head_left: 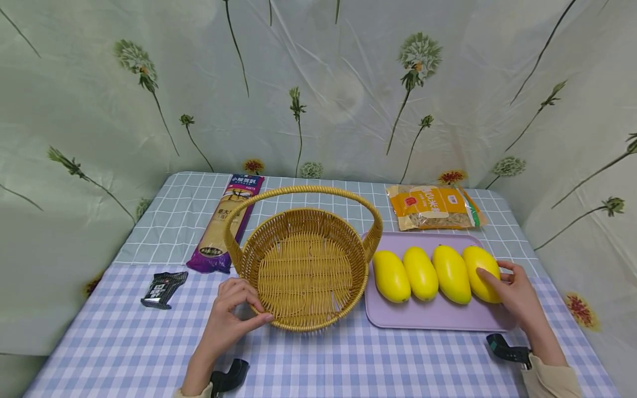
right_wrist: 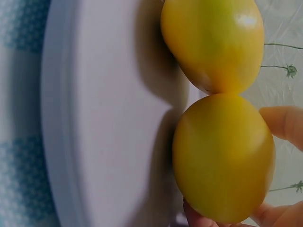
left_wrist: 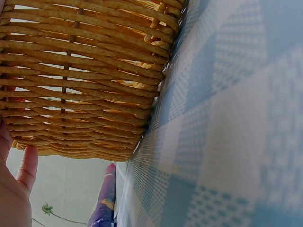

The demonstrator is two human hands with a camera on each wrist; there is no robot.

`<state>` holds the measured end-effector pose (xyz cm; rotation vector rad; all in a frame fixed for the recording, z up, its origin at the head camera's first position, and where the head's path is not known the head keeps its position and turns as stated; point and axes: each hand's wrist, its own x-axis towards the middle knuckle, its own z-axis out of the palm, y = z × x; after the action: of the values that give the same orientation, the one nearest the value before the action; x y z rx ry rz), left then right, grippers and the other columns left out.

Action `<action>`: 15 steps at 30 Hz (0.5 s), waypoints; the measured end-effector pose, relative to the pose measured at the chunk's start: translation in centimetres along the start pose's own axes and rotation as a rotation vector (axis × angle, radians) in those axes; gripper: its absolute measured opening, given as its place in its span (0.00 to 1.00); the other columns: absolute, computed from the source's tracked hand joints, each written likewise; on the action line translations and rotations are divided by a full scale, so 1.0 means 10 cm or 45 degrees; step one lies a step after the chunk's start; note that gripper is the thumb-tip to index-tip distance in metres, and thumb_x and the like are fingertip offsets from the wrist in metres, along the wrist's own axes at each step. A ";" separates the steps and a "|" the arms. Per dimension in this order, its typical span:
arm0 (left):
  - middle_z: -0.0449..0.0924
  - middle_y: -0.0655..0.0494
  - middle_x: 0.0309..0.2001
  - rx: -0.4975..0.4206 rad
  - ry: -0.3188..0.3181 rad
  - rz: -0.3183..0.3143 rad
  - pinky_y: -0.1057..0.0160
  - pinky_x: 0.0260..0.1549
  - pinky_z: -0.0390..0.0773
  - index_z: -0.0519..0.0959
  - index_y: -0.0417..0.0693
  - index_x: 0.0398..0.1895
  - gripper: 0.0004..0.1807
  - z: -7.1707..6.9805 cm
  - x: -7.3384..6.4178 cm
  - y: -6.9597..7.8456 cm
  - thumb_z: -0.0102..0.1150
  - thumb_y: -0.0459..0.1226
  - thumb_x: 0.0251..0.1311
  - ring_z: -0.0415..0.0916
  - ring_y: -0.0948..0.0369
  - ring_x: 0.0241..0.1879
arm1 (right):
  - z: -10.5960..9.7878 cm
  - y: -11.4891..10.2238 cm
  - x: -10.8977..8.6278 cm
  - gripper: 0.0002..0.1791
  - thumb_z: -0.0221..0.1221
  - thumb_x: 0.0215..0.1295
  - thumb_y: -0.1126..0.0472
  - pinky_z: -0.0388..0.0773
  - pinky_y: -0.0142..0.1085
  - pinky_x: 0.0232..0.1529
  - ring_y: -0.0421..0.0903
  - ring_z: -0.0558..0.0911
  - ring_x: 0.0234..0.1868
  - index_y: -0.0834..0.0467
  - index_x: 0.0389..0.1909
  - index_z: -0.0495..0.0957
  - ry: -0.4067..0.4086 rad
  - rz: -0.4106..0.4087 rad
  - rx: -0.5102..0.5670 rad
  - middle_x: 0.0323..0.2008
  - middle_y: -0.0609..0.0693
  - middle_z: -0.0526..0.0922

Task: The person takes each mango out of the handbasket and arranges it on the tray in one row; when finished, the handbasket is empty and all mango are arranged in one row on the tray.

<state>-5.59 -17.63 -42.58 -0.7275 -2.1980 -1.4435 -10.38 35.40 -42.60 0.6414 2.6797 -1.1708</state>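
My left hand (head_left: 226, 312) pinches the near-left rim of a round wicker basket (head_left: 306, 271) with a tall arched handle. In the left wrist view the woven wall (left_wrist: 80, 90) stands on the cloth, with a fingertip at its rim. To the right, several yellow mangoes lie side by side on a light purple tray (head_left: 428, 319). My right hand (head_left: 520, 296) holds the rightmost mango (head_left: 479, 271), thumb on the near side and fingers around its far right side. The right wrist view has this mango (right_wrist: 222, 158) touching its neighbour (right_wrist: 215, 42) over the tray.
A purple pasta packet (head_left: 219, 232) lies left of the basket, and a small black packet (head_left: 163, 289) is nearer the left edge. Behind the tray rests an orange grain bag (head_left: 433, 207). A checked cloth (head_left: 323, 365) covers the table, with a dandelion-print curtain (head_left: 343, 94) behind.
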 end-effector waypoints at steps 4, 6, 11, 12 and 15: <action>0.76 0.58 0.28 0.002 -0.004 -0.009 0.61 0.50 0.53 0.76 0.53 0.20 0.20 0.00 0.00 0.00 0.77 0.24 0.27 0.66 0.60 0.37 | -0.01 0.00 0.00 0.50 0.49 0.65 0.35 0.72 0.41 0.37 0.66 0.64 0.50 0.71 0.68 0.44 -0.022 0.018 -0.020 0.55 0.74 0.59; 0.76 0.58 0.28 0.004 -0.006 -0.008 0.61 0.50 0.53 0.76 0.53 0.20 0.20 0.00 0.00 0.00 0.77 0.24 0.27 0.66 0.60 0.37 | -0.02 0.00 0.00 0.50 0.49 0.64 0.34 0.71 0.36 0.32 0.66 0.64 0.50 0.71 0.68 0.44 -0.031 0.022 -0.024 0.55 0.74 0.59; 0.76 0.58 0.28 0.003 -0.007 -0.005 0.61 0.50 0.53 0.76 0.52 0.20 0.20 0.00 0.00 0.00 0.77 0.24 0.27 0.66 0.60 0.38 | -0.03 0.02 0.00 0.52 0.48 0.63 0.32 0.70 0.34 0.28 0.66 0.64 0.48 0.71 0.68 0.44 -0.041 0.033 -0.041 0.55 0.73 0.58; 0.76 0.58 0.28 0.002 -0.006 -0.006 0.61 0.50 0.53 0.76 0.52 0.20 0.20 0.00 0.00 0.00 0.77 0.24 0.27 0.66 0.60 0.38 | -0.03 0.01 -0.01 0.52 0.47 0.63 0.32 0.70 0.34 0.28 0.65 0.64 0.48 0.71 0.68 0.44 -0.041 0.039 -0.044 0.54 0.73 0.58; 0.75 0.59 0.28 0.004 -0.006 -0.005 0.61 0.50 0.53 0.76 0.52 0.20 0.21 0.00 0.00 0.00 0.77 0.24 0.27 0.66 0.60 0.38 | -0.04 0.01 0.00 0.53 0.47 0.62 0.31 0.70 0.35 0.28 0.64 0.65 0.46 0.71 0.68 0.44 -0.038 0.055 -0.053 0.52 0.72 0.59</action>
<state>-5.60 -17.65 -42.54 -0.7264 -2.2063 -1.4411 -10.28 35.73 -42.43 0.6665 2.6441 -1.1017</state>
